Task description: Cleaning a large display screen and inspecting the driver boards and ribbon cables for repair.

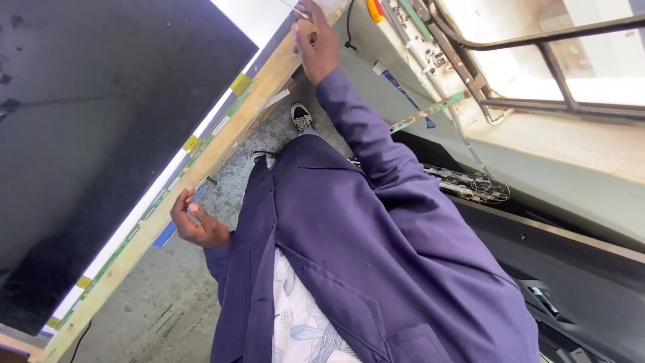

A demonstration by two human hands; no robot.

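A large dark flat display panel [101,134] lies on a bench with a wooden edge rail [201,168]. Along the panel's near side run a white border and a thin green circuit strip [161,195] with yellow tape patches. My right hand [316,44] reaches out on a purple sleeve to the far end of that rail, fingertips at the panel's corner; its grip is hidden behind the back of the hand. My left hand [195,222] hovers beside the rail lower down, fingers loosely curled, nothing visible in it.
My shoes [301,117] stand on a concrete floor [168,302]. To the right are a window with metal bars [537,40], a ledge with loose green circuit strips [430,111], an orange-handled tool [374,8], and a black panel frame [571,269].
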